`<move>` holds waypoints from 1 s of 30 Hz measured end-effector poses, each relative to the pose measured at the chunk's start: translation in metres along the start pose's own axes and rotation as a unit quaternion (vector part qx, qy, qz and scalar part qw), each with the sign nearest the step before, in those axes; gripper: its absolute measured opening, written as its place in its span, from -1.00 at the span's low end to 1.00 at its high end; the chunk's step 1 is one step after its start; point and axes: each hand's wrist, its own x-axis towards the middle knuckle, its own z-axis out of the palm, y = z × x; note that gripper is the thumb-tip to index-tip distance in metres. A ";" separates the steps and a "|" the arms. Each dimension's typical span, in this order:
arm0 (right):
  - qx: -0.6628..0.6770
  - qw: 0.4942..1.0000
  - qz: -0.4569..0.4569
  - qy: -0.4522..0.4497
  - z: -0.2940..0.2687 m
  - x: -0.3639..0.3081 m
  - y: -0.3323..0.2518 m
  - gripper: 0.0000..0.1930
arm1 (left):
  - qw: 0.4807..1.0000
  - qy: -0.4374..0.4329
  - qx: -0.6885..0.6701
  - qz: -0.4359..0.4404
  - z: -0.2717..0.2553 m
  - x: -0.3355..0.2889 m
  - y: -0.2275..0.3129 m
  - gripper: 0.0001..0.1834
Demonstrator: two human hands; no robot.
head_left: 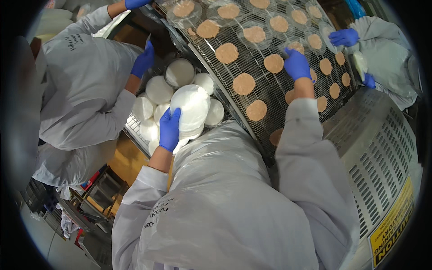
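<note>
My left hand (170, 130), in a blue glove, is closed on the edge of a stack of thin white round sheets (191, 105), thumb on top. The stack is tilted above a tray of similar white stacks (159, 90). My right hand (297, 64), also gloved in blue, is palm down over a wire mesh conveyor (225, 72), fingers stretched toward a round pinkish-brown patty (296, 47). Its fingertips meet the near edge of that patty; nothing shows clearly in its grasp. Patties farther off lie with clear round sheets (254, 35), while nearer ones such as this patty (244, 84) are bare.
A co-worker on the left has a blue-gloved hand (143, 58) near the tray. Across the conveyor, another co-worker's gloved hand (344, 37) reaches over the belt. A slotted metal cover (378, 153) with a yellow warning label stands at right. Racks (105, 191) stand lower left.
</note>
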 end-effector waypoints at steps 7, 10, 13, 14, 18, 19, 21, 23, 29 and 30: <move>0.271 0.952 -0.141 -0.029 0.064 0.032 -0.007 -0.61 | 0.996 0.000 -0.026 0.081 0.197 0.112 -0.038 -0.70; 0.208 0.957 -0.199 0.023 0.073 0.034 -0.024 -0.69 | 0.994 -0.004 -0.044 0.099 0.232 0.125 -0.024 -0.72; 0.221 0.963 -0.155 -0.003 0.084 0.047 0.006 -0.74 | 0.995 -0.029 -0.049 0.087 0.250 0.123 -0.025 -0.70; 0.264 0.954 -0.143 -0.007 0.076 0.048 0.016 -0.75 | 0.995 -0.040 -0.048 0.082 0.254 0.121 -0.025 -0.70; 0.151 0.951 -0.239 0.127 0.039 0.073 0.062 -0.74 | 0.996 -0.058 -0.071 -0.002 0.251 0.120 -0.020 -0.67; 0.048 0.935 -0.293 0.194 0.037 0.077 0.071 -0.72 | 0.996 -0.061 -0.066 -0.011 0.250 0.117 -0.019 -0.67; 0.272 0.945 -0.148 0.108 0.027 0.072 0.063 -0.71 | 0.996 -0.065 -0.058 -0.027 0.248 0.114 -0.016 -0.66; 0.393 0.910 -0.109 0.072 0.021 0.064 0.047 -0.64 | 0.994 -0.076 -0.075 -0.037 0.249 0.108 -0.009 -0.66; 0.385 0.920 -0.065 0.016 0.001 0.027 -0.023 -0.56 | 0.993 -0.076 -0.060 0.069 0.239 0.090 0.019 -0.65; 0.357 0.932 -0.059 -0.038 -0.004 0.023 -0.029 -0.59 | 0.991 -0.071 -0.048 0.100 0.234 0.086 0.025 -0.65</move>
